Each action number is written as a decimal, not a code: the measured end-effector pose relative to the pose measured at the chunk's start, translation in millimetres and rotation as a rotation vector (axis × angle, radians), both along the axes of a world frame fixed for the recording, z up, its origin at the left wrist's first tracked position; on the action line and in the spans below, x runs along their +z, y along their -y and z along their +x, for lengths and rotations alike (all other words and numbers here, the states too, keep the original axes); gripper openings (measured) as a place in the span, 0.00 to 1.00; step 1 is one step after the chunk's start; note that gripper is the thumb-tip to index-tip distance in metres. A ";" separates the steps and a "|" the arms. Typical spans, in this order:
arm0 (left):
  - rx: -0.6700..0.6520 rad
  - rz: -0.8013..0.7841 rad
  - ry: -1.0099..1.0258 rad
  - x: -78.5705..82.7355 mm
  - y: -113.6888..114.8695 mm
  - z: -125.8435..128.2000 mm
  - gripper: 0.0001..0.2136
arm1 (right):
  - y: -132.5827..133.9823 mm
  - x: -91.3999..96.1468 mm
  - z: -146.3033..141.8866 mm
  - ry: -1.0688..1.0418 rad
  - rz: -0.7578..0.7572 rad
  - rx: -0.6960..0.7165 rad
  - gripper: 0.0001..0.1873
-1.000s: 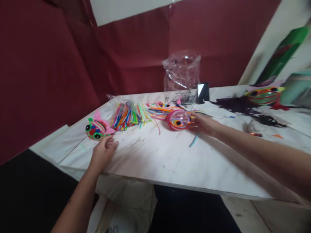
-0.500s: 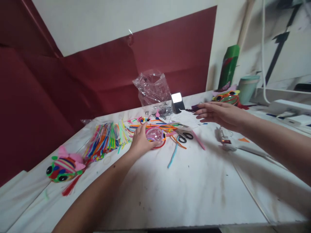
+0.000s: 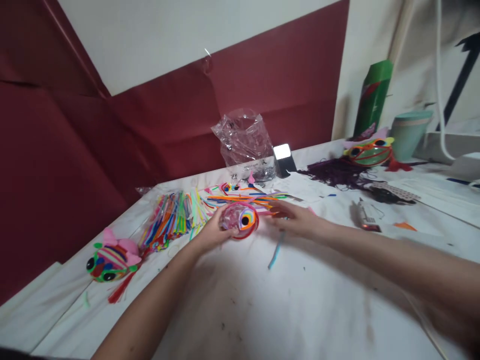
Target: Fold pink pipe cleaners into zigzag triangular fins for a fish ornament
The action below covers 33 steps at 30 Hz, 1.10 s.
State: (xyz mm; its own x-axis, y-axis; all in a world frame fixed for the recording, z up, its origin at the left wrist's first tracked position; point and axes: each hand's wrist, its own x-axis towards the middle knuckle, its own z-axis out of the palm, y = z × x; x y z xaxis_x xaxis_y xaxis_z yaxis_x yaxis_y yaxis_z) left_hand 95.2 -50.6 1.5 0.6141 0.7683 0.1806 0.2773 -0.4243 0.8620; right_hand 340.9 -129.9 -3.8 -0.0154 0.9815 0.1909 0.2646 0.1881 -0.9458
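Note:
A clear plastic ball (image 3: pixel 230 216) trimmed with pink and red pipe cleaners sits in my left hand (image 3: pixel 213 231), its fingers curled around the left side. A round eye (image 3: pixel 245 220) of coiled orange, yellow, blue and white with a black centre faces me on it. My right hand (image 3: pixel 294 218) is just right of the ball, fingers reaching toward it, slightly apart and blurred; I see nothing held in them. A blue pipe cleaner (image 3: pixel 275 255) lies below that hand. Scissors are mostly hidden behind it.
Bundled pipe cleaners (image 3: pixel 170 215) lie left of centre, near a finished fish figure (image 3: pixel 112 260). Another figure (image 3: pixel 371 152), purple yarn (image 3: pixel 333 172), a green bottle (image 3: pixel 375 95) and a cup (image 3: pixel 410 132) are at back right. Behind stand a plastic bag (image 3: pixel 245 140) and a small dark stand (image 3: pixel 285 162).
My right hand has come left and down from beside the purple yarn to the ball. The ball has turned in my left hand, so its eye now faces me. The view has shifted slightly.

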 end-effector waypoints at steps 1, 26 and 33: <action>-0.011 -0.037 0.031 -5.0 1.6 0.0 0.39 | -6.2 -5.3 -12.7 0.008 0.006 0.000 0.30; 0.026 0.689 -0.018 -53.7 27.3 -9.9 0.48 | 8.6 -41.0 -63.2 -0.262 -0.048 0.257 0.40; 0.004 0.695 -0.035 -52.2 24.9 -10.9 0.48 | 9.0 -42.0 -61.8 -0.246 -0.053 0.260 0.40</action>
